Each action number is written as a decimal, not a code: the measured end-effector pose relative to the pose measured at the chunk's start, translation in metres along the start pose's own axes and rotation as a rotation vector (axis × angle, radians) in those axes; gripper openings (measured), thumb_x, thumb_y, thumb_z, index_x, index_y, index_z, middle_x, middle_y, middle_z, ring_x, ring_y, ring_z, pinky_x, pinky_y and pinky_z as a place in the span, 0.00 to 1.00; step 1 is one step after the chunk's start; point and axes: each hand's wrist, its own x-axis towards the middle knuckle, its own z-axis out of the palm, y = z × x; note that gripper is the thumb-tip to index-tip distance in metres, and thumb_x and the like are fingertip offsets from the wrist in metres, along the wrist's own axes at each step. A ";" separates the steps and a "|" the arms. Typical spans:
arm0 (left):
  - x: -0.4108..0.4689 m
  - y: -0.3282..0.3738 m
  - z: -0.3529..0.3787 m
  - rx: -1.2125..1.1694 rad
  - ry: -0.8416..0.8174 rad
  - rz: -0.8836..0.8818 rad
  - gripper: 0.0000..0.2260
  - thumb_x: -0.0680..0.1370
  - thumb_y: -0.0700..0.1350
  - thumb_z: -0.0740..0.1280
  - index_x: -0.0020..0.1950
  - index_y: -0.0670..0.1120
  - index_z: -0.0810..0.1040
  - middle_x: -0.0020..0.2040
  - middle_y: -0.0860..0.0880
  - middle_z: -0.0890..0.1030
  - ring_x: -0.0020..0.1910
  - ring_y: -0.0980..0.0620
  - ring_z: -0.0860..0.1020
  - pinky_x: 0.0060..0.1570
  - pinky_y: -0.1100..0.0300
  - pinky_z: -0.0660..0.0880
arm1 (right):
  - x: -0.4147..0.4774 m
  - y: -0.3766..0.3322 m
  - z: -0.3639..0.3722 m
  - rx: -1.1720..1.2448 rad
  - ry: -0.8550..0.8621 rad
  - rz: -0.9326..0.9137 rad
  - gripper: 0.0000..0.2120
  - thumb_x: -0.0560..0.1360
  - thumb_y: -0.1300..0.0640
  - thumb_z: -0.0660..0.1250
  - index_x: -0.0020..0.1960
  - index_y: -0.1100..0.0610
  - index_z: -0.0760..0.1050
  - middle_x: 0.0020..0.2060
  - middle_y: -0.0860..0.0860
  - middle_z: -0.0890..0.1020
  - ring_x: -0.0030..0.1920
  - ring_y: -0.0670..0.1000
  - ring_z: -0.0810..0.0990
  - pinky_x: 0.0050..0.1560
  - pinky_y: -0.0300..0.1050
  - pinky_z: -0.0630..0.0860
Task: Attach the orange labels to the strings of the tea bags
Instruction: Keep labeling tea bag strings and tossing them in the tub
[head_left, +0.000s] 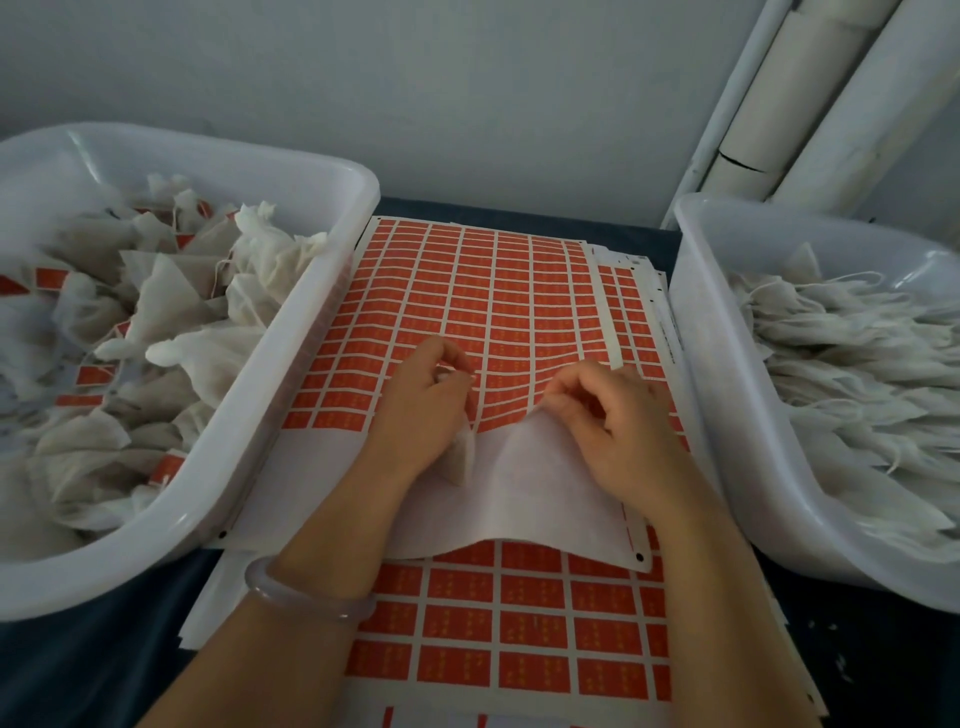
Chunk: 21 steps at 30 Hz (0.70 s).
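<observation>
A sheet of orange labels lies on the table between two tubs, its near part bare white backing. My left hand holds a white tea bag that hangs below the palm, with fingers curled near its top. My right hand rests on the backing, its fingertips pinching at the lowest row of labels around the sheet's lifted edge. Whether a label is between those fingers is unclear. More label sheets lie underneath, nearer to me.
A white tub on the left holds tea bags with orange labels attached. A white tub on the right holds several unlabelled tea bags with strings. White pipes run up the wall at the back right. A bracelet sits on my left wrist.
</observation>
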 end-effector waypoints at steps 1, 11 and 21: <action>0.000 0.000 0.000 0.017 -0.005 0.002 0.10 0.80 0.42 0.59 0.41 0.54 0.71 0.42 0.59 0.77 0.39 0.63 0.76 0.31 0.74 0.66 | 0.000 -0.001 0.000 0.027 -0.014 0.013 0.10 0.78 0.50 0.62 0.40 0.38 0.67 0.39 0.34 0.73 0.47 0.37 0.71 0.59 0.44 0.68; -0.004 0.002 0.002 0.158 -0.167 0.086 0.13 0.79 0.40 0.60 0.40 0.55 0.76 0.40 0.58 0.79 0.40 0.61 0.76 0.33 0.74 0.67 | 0.003 -0.008 0.008 0.118 -0.030 0.089 0.07 0.81 0.52 0.57 0.44 0.42 0.66 0.38 0.39 0.77 0.40 0.37 0.77 0.35 0.28 0.70; -0.005 0.017 -0.017 -0.532 -0.194 -0.150 0.10 0.78 0.45 0.65 0.43 0.51 0.86 0.47 0.50 0.85 0.46 0.50 0.83 0.44 0.57 0.80 | 0.001 -0.015 -0.004 0.716 0.276 0.286 0.13 0.76 0.53 0.66 0.34 0.47 0.82 0.36 0.44 0.84 0.39 0.47 0.83 0.42 0.42 0.82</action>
